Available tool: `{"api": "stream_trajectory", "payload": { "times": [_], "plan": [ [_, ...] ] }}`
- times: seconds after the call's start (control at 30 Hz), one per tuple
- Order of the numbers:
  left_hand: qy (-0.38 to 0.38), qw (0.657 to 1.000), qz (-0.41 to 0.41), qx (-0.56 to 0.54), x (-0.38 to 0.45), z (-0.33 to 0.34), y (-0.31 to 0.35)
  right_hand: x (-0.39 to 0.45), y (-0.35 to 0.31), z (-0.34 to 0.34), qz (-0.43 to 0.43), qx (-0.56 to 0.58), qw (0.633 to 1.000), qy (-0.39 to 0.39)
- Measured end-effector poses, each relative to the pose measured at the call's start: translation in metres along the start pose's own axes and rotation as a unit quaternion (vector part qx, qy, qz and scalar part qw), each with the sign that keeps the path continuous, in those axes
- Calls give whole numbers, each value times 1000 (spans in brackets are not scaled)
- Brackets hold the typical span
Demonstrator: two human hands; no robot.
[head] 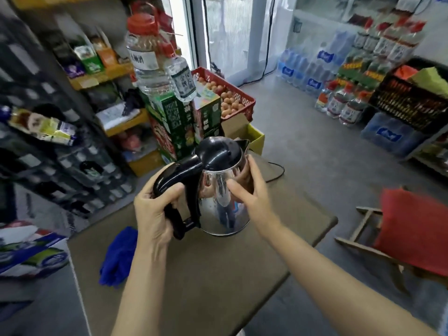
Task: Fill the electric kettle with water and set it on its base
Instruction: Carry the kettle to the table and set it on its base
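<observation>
A stainless steel electric kettle [223, 209] with a black lid and black handle is held above the brown table [218, 275]. My left hand [155, 214] grips the black handle. My right hand [252, 192] presses against the kettle's shiny right side, thumb and fingers spread around the body. The lid is closed and the spout points away from me. A black power cord [278, 170] runs across the table's far edge behind the kettle. The kettle's base is hidden from view.
A blue cloth [118, 258] lies at the table's left edge. Stacked boxes with large water bottles [150, 61] stand behind the table, beside a red crate of eggs [230, 98]. Shelves fill the left. A wooden stool with a red cushion [412, 229] stands to the right.
</observation>
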State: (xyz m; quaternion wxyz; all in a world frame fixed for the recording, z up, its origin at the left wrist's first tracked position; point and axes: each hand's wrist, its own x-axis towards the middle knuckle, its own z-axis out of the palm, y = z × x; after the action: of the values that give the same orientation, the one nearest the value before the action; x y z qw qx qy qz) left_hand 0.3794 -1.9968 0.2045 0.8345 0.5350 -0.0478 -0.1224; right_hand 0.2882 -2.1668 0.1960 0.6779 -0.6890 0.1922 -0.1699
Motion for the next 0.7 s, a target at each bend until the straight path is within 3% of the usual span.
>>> {"api": "stream_trajectory", "payload": {
  "times": [0.33,0.7],
  "plan": [
    [86,995,49,21,83,13,-73,132,71,-13,3,15,996,-91],
    [139,986,74,54,118,-6,-114,184,114,-6,37,12,985,-171]
  ]
}}
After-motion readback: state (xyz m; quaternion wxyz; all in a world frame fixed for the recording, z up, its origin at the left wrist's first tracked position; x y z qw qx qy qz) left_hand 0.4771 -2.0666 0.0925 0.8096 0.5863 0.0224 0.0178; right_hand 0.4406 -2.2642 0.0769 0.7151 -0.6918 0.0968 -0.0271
